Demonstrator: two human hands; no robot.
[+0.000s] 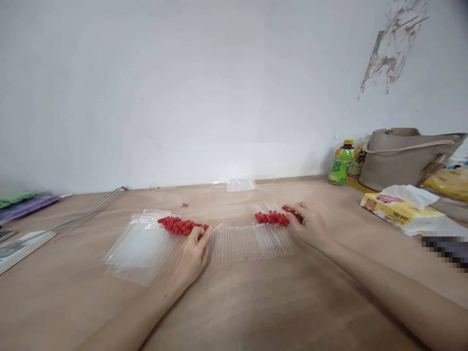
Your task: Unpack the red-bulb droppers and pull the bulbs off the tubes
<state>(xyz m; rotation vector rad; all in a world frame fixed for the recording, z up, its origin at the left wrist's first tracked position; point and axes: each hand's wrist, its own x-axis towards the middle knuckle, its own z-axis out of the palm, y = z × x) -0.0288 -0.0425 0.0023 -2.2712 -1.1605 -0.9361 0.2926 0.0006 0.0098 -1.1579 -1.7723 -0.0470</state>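
A row of clear glass dropper tubes (252, 241) lies side by side on the wooden table (256, 302). Loose red rubber bulbs (181, 225) form a heap at the row's left end. My left hand (195, 253) rests there, its fingers curled against the leftmost tubes and the bulbs. At the right end lie several droppers with red bulbs fitted (272, 217). My right hand (307, 224) is pinched on one red-bulbed dropper (289, 210) beside them.
Clear plastic bags (141, 246) are stacked to the left, another small bag (241, 185) by the wall. A green bottle (341, 163), a beige handbag (402, 156) and a tissue pack (400, 207) stand at the right. A cable (91, 209) and purple items (25, 204) lie left.
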